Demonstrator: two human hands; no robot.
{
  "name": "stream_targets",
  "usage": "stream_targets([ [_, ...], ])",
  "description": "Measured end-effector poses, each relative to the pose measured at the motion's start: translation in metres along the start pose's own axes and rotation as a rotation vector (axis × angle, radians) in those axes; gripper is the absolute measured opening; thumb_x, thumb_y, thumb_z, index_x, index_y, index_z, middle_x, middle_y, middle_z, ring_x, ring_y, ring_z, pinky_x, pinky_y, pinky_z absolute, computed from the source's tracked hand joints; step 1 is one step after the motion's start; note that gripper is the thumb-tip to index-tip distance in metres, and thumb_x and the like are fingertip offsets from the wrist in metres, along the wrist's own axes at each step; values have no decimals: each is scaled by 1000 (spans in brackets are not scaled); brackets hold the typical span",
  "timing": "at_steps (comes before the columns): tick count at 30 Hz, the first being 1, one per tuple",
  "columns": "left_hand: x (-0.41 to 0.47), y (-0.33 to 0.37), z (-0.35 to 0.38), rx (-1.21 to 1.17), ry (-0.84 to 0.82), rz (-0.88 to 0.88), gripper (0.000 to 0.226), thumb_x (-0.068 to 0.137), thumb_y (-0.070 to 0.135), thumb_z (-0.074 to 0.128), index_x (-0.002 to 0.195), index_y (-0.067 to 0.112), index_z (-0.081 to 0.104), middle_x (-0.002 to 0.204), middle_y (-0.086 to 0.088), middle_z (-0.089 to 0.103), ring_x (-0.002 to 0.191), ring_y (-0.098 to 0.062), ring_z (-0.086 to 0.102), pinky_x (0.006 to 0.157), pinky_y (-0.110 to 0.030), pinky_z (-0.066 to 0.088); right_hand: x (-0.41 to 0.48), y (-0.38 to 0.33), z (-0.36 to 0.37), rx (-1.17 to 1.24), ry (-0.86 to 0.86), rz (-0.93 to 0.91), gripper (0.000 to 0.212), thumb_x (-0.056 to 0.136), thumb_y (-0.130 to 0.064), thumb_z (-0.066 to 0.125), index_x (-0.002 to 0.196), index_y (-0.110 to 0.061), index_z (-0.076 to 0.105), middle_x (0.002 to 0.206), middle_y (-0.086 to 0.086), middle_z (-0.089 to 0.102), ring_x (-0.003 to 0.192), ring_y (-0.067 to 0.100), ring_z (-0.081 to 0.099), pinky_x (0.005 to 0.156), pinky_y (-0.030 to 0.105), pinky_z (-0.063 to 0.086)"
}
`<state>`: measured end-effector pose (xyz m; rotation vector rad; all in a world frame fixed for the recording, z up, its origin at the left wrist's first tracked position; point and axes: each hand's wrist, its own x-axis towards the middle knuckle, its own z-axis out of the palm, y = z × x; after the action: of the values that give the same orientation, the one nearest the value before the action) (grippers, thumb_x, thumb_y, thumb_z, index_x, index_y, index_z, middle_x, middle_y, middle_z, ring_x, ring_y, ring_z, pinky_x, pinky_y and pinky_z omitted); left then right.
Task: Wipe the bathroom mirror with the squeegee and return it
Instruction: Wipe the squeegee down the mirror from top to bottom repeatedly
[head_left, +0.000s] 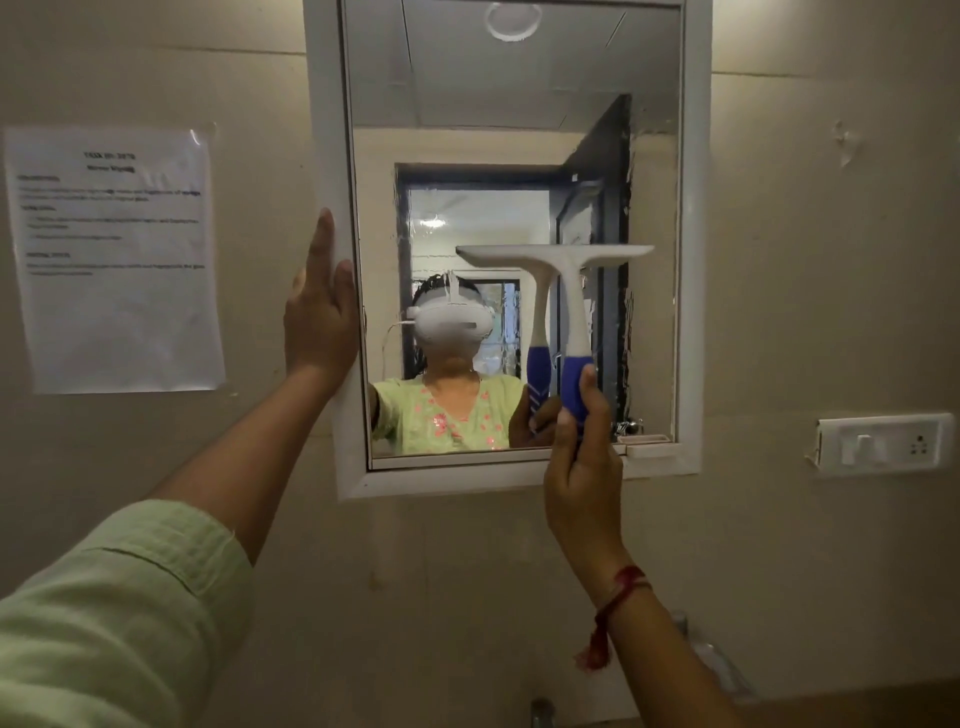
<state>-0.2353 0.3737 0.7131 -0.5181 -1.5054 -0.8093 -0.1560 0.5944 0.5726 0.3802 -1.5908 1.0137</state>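
Note:
A white-framed bathroom mirror (693, 270) hangs on the beige wall ahead. The squeegee (571, 291) has a white T-shaped head and a blue grip; its blade lies flat against the glass at mid height on the right half. My right hand (582, 467) is shut on the blue grip from below. My left hand (322, 317) rests flat on the frame's left edge, fingers up. Wet streaks show on the glass right of the squeegee and above it.
A printed sheet (114, 260) is taped to the wall left of the mirror. A white switch and socket plate (883, 441) sits to the right. A tap top (543, 712) shows at the bottom edge.

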Motion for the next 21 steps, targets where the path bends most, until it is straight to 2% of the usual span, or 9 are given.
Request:
stream_targets([
  [3, -1, 0, 0, -5, 5, -4, 45, 101, 27, 33, 145, 21, 24, 143, -9, 41, 113, -28, 51, 88, -27, 35, -4, 4, -2, -26, 3, -5, 44, 99, -34, 28, 141, -38, 17, 108, 12, 61, 76, 7, 58, 64, 13, 44],
  [6, 0, 1, -1, -14, 1, -13, 45, 101, 27, 33, 145, 22, 24, 141, -12, 43, 111, -29, 52, 87, -26, 36, -46, 12, -6, -85, -32, 67, 49, 94, -36, 27, 135, -56, 7, 103, 18, 61, 58, 2, 47, 52, 12, 37],
  [8, -1, 1, -1, -15, -2, -13, 45, 101, 27, 33, 145, 22, 24, 142, -11, 42, 113, -28, 51, 90, -27, 36, -67, 14, -8, -94, -60, 115, 53, 91, -39, 28, 129, -66, 3, 98, 17, 60, 54, 2, 45, 49, 12, 36],
  [11, -1, -2, 0, -12, 5, -3, 45, 101, 27, 33, 145, 22, 24, 141, -12, 44, 108, -28, 53, 86, -23, 34, -55, 11, -8, -69, -30, 99, 50, 93, -40, 28, 132, -63, 6, 97, 7, 58, 52, 4, 47, 47, 9, 38],
  [14, 0, -3, 1, -12, -1, 0, 46, 101, 28, 33, 145, 22, 23, 144, -10, 40, 114, -28, 51, 89, -23, 32, -27, 4, -5, -20, 26, 46, 46, 98, -38, 30, 138, -54, 14, 98, -2, 58, 55, 2, 52, 47, 6, 40],
  [17, 0, -2, 0, -14, -5, -3, 46, 101, 28, 32, 145, 22, 23, 143, -10, 42, 112, -28, 52, 89, -26, 35, -31, 6, -6, -17, 22, 47, 46, 98, -39, 28, 140, -51, 14, 97, 2, 58, 52, 2, 49, 47, 8, 41],
  [21, -1, -1, 0, -16, 1, -6, 46, 100, 29, 33, 145, 23, 23, 141, -11, 43, 108, -29, 53, 87, -28, 38, -77, 15, -11, -85, -47, 69, 46, 96, -46, 27, 132, -64, 5, 80, -2, 52, 50, 3, 43, 45, 11, 37],
])
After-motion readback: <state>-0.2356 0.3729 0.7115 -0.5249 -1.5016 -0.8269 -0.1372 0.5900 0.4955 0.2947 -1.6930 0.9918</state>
